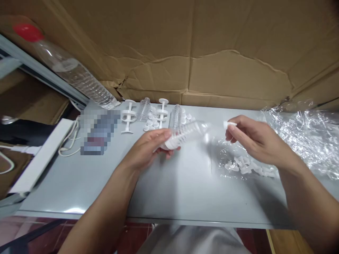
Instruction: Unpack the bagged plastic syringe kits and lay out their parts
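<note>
A: Far left?

B: Propped against the cardboard (212, 53), a large water bottle (74, 76) with a red cap. Below it, a blurred-out patch (99, 132) on the grey table (159, 190).

A: Next along?

B: At the table's back edge, white plunger-like parts (129, 116), two small upright bottles (144, 109) and loose white caps (152, 121) among them.

A: Left hand (148, 148)?

B: Closed around a ribbed clear bottle (185, 132), held on its side above the table, mouth pointing right.

A: Right hand (251, 139)?

B: Thumb and forefinger pinched on a small white piece (229, 124), near the bottle's mouth, not touching. Under the wrist, a heap of white pieces (246, 167) on clear film; far right, crumpled plastic wrap (304, 137).

A: Step in hand?

B: Judged as bringing piece and mouth together. Calls for lining up the two, closing the gap, and keeping a steady grip on the left.
</note>
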### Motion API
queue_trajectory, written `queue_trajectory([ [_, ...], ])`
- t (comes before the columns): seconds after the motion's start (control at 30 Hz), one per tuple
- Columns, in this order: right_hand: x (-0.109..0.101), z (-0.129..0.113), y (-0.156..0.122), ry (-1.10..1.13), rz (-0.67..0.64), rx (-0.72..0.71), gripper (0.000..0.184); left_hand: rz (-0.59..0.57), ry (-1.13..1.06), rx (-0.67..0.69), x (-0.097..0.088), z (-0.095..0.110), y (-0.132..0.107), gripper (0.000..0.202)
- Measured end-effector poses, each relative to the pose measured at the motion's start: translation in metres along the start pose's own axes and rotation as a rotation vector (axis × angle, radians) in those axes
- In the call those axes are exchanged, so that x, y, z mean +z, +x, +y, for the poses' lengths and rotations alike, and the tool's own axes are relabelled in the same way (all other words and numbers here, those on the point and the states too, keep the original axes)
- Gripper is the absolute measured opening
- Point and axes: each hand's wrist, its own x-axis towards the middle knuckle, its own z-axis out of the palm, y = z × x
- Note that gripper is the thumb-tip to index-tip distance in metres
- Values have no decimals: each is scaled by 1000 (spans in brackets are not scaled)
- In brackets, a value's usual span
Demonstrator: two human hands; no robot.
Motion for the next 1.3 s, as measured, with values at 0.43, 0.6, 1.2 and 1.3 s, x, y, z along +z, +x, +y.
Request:
queue_trajectory([
  [0.43,12,12,154,-661,-442,266,29,335,-46,338,-23,6,7,44],
  [0.6,18,6,161,-748,-471,296,28,350,23,322,-22,6,5,43],
  [1.2,-2,-5,145,-586,-370,398,53,315,54,367,-21,6,5,43],
  [1.3,-5,-16,107,-183,-149,320,69,357,175,386,-14,2,5,45],
])
